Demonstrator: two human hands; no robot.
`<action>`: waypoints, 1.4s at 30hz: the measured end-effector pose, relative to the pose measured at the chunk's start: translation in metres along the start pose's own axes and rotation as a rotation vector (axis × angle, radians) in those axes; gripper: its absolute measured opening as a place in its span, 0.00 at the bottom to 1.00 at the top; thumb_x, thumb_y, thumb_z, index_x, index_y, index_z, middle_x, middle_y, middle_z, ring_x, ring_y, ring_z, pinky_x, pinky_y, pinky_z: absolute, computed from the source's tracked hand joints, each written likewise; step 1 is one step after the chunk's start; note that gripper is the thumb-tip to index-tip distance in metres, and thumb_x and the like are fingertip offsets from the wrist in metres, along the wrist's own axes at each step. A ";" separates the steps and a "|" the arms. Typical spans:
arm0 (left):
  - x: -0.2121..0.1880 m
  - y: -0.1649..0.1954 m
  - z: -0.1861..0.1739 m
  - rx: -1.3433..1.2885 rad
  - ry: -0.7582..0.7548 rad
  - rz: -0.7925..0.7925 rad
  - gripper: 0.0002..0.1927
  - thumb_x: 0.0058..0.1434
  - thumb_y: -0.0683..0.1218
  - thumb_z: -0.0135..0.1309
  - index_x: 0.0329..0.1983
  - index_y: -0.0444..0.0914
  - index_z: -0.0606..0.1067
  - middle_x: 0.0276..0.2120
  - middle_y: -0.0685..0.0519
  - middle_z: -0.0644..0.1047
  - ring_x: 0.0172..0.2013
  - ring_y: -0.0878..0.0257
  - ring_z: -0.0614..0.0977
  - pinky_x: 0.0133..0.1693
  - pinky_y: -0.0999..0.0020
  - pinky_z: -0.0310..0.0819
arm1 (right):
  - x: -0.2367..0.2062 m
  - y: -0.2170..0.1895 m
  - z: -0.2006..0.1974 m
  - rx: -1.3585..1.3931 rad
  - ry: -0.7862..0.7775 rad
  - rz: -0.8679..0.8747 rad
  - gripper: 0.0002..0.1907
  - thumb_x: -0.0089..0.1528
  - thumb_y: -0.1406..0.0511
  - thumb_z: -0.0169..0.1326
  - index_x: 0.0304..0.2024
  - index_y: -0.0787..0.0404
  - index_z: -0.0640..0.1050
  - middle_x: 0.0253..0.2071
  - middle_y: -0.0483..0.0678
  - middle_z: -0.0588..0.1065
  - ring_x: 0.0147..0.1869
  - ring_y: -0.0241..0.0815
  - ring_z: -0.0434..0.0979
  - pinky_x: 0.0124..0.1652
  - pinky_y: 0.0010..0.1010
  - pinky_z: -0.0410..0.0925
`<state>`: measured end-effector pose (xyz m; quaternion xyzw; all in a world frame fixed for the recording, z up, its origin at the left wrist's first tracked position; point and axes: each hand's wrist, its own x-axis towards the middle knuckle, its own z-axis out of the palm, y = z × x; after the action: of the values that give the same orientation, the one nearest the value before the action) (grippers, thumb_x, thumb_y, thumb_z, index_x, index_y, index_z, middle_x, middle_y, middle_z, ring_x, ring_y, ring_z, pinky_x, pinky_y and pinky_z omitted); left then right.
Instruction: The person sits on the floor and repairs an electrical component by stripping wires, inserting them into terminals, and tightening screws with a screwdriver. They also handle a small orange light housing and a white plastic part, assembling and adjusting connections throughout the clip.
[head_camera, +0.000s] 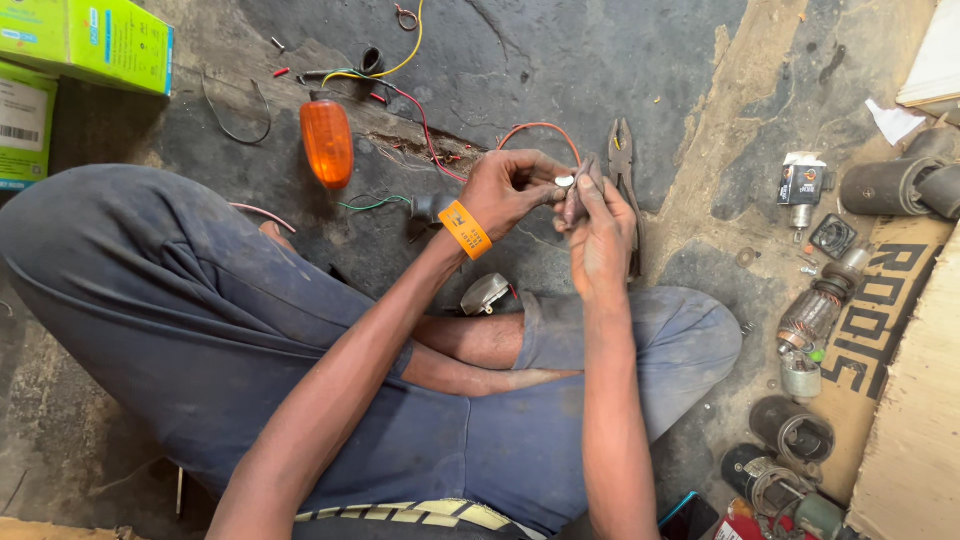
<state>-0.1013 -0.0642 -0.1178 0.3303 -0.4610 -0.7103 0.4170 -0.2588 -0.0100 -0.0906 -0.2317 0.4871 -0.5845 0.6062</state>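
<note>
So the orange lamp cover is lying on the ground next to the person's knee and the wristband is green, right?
Not quite. The wristband on the left hand is orange, not green, as the head view shows. The orange lamp cover does lie on the ground beside the knee.

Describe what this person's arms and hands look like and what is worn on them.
Both arms are bare, with no sleeves showing and no gloves. The left hand has an orange wristband with dark printed markings around its wrist. The right hand wears nothing: no band, watch or ring is visible. Fingers of both look grimy.
</note>
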 end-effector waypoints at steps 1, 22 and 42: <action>0.000 0.000 0.000 0.009 0.018 0.021 0.11 0.61 0.37 0.62 0.47 0.31 0.81 0.38 0.52 0.84 0.37 0.70 0.84 0.42 0.74 0.82 | 0.000 -0.001 0.001 -0.009 0.006 -0.003 0.11 0.72 0.68 0.51 0.54 0.69 0.76 0.34 0.45 0.75 0.35 0.34 0.75 0.34 0.25 0.67; -0.004 0.004 0.003 0.360 0.140 0.064 0.08 0.56 0.39 0.65 0.39 0.32 0.83 0.30 0.51 0.85 0.31 0.71 0.82 0.35 0.72 0.78 | -0.002 -0.004 0.011 -0.086 0.086 0.018 0.17 0.69 0.71 0.51 0.59 0.73 0.74 0.34 0.46 0.75 0.32 0.33 0.72 0.33 0.25 0.66; 0.007 -0.008 -0.010 -0.250 0.029 0.040 0.14 0.63 0.35 0.60 0.51 0.29 0.76 0.41 0.46 0.83 0.40 0.64 0.86 0.45 0.70 0.83 | -0.013 -0.009 -0.002 -0.234 0.072 -0.104 0.17 0.68 0.70 0.54 0.58 0.70 0.78 0.33 0.46 0.75 0.33 0.34 0.73 0.33 0.26 0.70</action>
<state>-0.0979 -0.0727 -0.1301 0.2766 -0.3693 -0.7490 0.4755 -0.2631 0.0007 -0.0803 -0.3047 0.5607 -0.5621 0.5261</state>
